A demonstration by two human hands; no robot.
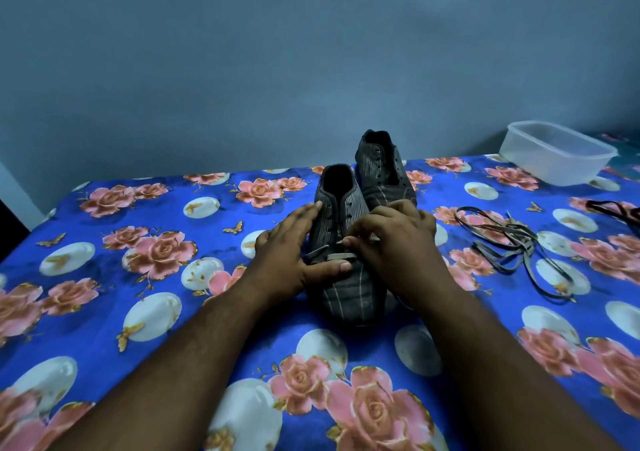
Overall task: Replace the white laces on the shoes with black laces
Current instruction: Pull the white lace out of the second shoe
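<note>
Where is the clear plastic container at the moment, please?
In the head view, the clear plastic container sits at the far right of the floral sheet, beyond the loose laces.

near shoe [341,270]: dark grey, pale pinstripes, thin plaid lines on toe;
far shoe [382,170]: dark grey, striped;
lace in near shoe [337,256]: pale grey-white;
loose laces [512,242]: grey-white;
cloth [138,215]: bright blue, pink roses, white orbs, gold butterflies;
container [557,152]: translucent white;
wall [242,69]: blue-grey
</note>
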